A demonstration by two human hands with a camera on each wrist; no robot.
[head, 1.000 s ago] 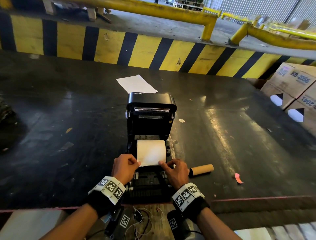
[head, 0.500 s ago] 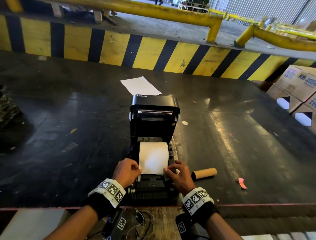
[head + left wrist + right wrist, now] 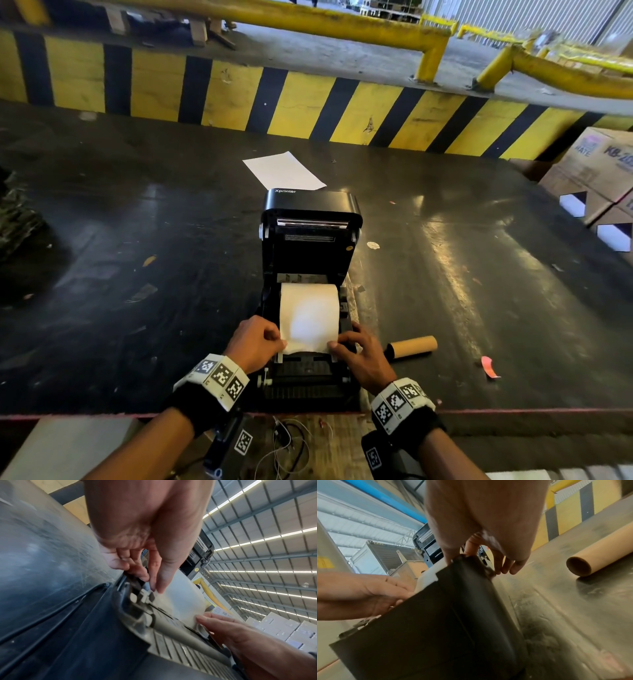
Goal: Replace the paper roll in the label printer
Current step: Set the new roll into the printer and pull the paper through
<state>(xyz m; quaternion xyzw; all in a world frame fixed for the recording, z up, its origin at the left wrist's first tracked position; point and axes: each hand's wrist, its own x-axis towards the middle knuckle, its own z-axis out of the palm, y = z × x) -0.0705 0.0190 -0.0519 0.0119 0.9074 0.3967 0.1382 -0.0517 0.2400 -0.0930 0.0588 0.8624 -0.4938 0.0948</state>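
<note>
Head view: label printer (image 3: 310, 298) is seen on the dark bench (image 3: 462, 274), lid swung up and back, open bay facing the person. White paper roll (image 3: 309, 313) is seated in the bay, long axis running left-right across the printer; its loose sheet is drawn forward and down toward the front edge.

Left hand (image 3: 255, 342) is curled narrow, thumb and forefinger pinched on the left corner of the sheet's leading edge. In the left wrist view the fingertips (image 3: 157, 586) are seen closed on the paper edge just above a grey guide tab; the remaining fingers are folded in.

Right hand (image 3: 363, 356) is placed on the right corner of the same edge, thumb and forefinger pinched on it. In the right wrist view the outer fingers (image 3: 513, 566) are seen hanging loosely curled beside the printer's right wall, holding nothing; the pinch itself is hidden by the printer body there.

Both hands are level with each other, sheet held flat between them over the front feed area.

Empty cardboard core (image 3: 412, 346) is lying on the bench just right of the printer, long axis roughly left-right, open end toward the printer. A white sheet (image 3: 284, 171) is lying flat behind the lid. A small pink scrap (image 3: 489, 366) is lying further right of the core. Cardboard boxes (image 3: 596, 171) are stacked at the far right edge.
</note>
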